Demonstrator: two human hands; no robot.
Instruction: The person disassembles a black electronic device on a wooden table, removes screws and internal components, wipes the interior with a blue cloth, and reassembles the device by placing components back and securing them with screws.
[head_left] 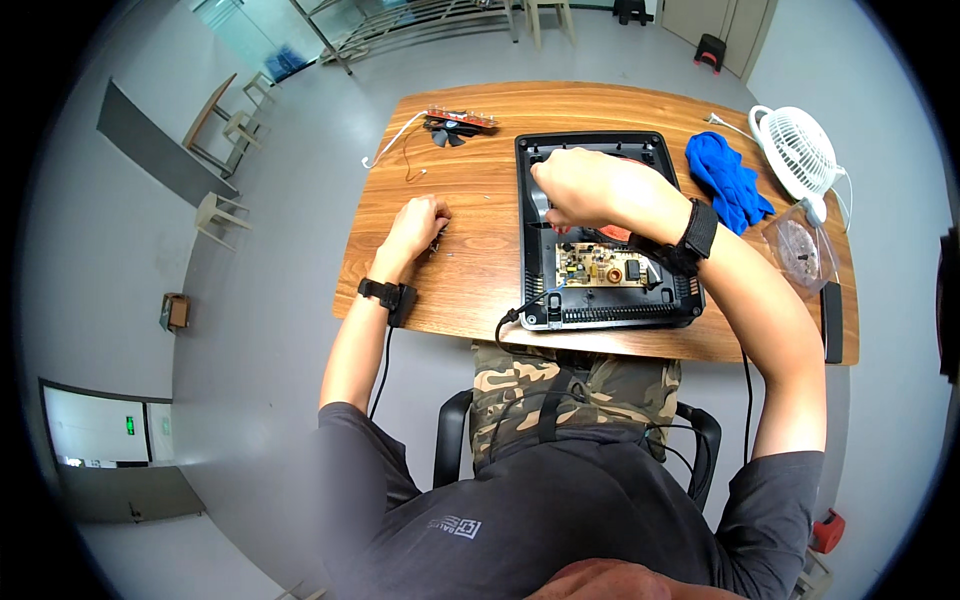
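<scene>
An opened black appliance housing [602, 318] lies on the wooden table in front of me, looking like an induction cooker's base. A tan circuit board [605, 266] sits in its near part, and a reddish round coil [612, 234] shows partly behind my right arm. My right hand [585, 190] is closed over the housing's left half. A small red bit shows below its fingers, but what it grips is mostly hidden. On the table left of the housing, my left hand [418, 228] rests with curled fingers beside small dark pieces like screws [436, 243]; anything in its fingers is hidden.
A black fan [447, 135] and a narrow red board [462, 118] with a white wire lie at the far left. A blue cloth [728, 182], a white desk fan [795, 150] and a clear plastic container [802, 250] are at the right. A black cord [508, 318] leaves the housing's near edge.
</scene>
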